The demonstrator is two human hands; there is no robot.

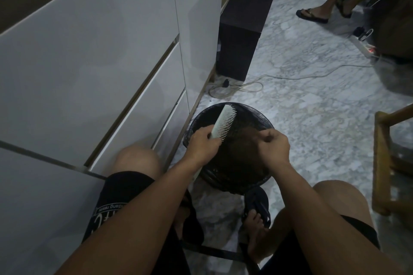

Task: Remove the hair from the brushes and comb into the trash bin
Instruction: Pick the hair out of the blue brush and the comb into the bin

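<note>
The white cabinet fronts [89, 62] are filling the left of the view, and the marble floor [312, 96] is spreading to the right. On that floor, between the seated person's knees, the black-lined trash bin [202, 118] is standing open, and a brownish mass, probably hair already dropped, is showing inside it. The left hand [202, 145] is holding the white comb [224, 121] over the bin, its fingers clamped around the handle end, teeth pointing right. The right hand [273, 146] is hovering just beside the teeth, its fingers pinched together, though I cannot tell whether any strands are caught between them. The comb's teeth are looking nearly clean, so the comb seems close to done. No brushes are showing here, so their state is unknown.
</note>
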